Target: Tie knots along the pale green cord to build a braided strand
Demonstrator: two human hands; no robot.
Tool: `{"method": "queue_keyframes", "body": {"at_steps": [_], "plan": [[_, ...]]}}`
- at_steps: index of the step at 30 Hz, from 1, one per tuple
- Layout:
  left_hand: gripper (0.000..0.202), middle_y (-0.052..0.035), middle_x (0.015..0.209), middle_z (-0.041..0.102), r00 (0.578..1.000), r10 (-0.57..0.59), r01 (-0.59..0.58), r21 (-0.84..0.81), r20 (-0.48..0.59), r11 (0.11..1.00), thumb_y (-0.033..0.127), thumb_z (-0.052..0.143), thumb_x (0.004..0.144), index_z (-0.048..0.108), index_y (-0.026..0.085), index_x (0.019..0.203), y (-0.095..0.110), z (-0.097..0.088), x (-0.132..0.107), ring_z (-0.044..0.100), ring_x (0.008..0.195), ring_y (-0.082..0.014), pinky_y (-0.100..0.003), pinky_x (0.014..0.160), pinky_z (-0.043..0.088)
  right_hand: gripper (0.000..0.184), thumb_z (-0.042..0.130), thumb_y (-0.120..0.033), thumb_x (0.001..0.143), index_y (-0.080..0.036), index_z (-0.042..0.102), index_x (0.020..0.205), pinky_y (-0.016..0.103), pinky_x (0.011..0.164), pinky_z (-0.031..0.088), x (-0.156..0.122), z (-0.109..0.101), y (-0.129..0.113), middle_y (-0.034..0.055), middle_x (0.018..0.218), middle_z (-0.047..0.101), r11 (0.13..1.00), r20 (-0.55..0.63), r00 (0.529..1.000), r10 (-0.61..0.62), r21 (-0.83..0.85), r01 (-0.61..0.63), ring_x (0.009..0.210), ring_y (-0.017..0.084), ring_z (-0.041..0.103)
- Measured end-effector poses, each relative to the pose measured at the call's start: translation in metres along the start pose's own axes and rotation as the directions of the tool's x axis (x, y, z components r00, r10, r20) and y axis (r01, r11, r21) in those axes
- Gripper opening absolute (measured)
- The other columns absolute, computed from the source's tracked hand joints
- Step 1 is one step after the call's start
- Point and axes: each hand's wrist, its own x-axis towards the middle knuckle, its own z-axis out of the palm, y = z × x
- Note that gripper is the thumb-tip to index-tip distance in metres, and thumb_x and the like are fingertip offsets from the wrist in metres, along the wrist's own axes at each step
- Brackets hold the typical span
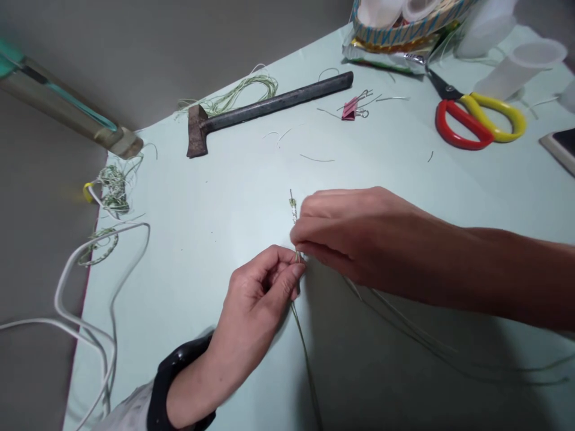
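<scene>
My left hand (260, 293) pinches a thin green-and-white wire (308, 359) between thumb and fingers at the middle of the pale green table (215, 197). My right hand (350, 233) meets it from the right, its fingers closed on the same wire where the twisted end (293, 206) sticks up. Several more thin strands (404, 323) trail back under my right forearm toward the table's near edge. A black band sits on my left wrist.
A rusty hammer (265, 108) lies at the back. A pink binder clip (349, 109) and red-and-yellow scissors (476, 117) lie to the right, near plastic cups (521, 69) and a basket (404, 24). Wire coils (112, 191) and a white cable (90, 281) lie at the left edge.
</scene>
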Motion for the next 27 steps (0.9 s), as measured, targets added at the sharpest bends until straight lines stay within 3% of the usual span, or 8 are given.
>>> {"method": "queue_keyframes", "body": {"at_steps": [5,10,16,27], "plan": [[0.026,0.0041,0.061,0.047,0.999,0.008,-0.009,-0.018,-0.036,1.000,0.031,0.060,0.095,0.055,0.019,0.072,0.000,0.001,0.001,0.037,0.056,-0.0098,-0.023,0.052,0.030,0.020,0.057,-0.007,0.090,-0.015,0.056,0.073,0.027,0.062,0.027,0.026,-0.002,0.002,0.0012,0.082,0.049,0.998,0.089,0.994,-0.057,-0.026,0.059,0.075,0.011,0.041],[0.028,0.0031,0.061,0.050,0.998,0.005,-0.010,-0.082,-0.066,0.997,0.032,0.064,0.092,0.056,0.018,0.069,-0.001,0.001,-0.001,0.039,0.057,-0.0099,-0.023,0.052,0.031,0.028,0.051,-0.003,0.091,-0.015,0.054,0.066,0.028,0.065,0.028,0.039,0.007,0.012,0.0029,0.083,0.050,0.988,0.042,0.987,-0.157,0.002,0.157,0.082,0.014,0.040],[0.024,0.0042,0.059,0.051,0.996,-0.024,0.010,-0.166,-0.082,0.986,0.031,0.067,0.091,0.062,0.018,0.071,-0.003,0.001,-0.001,0.035,0.052,-0.0077,-0.023,0.048,0.027,0.033,0.048,-0.003,0.092,-0.015,0.057,0.063,0.031,0.069,0.027,0.032,0.018,0.021,0.0029,0.077,0.050,0.971,0.034,0.972,-0.231,-0.060,0.233,0.077,0.015,0.032],[0.028,0.0065,0.055,0.047,0.996,-0.034,0.022,-0.151,-0.077,0.988,0.029,0.067,0.092,0.060,0.017,0.067,0.001,0.001,0.000,0.029,0.045,-0.0042,-0.022,0.042,0.020,0.019,0.054,-0.012,0.095,-0.018,0.071,0.088,0.030,0.073,0.034,0.009,0.017,0.032,0.0043,0.089,0.059,0.960,-0.018,0.970,-0.244,0.140,0.244,0.086,0.018,0.044]]}}
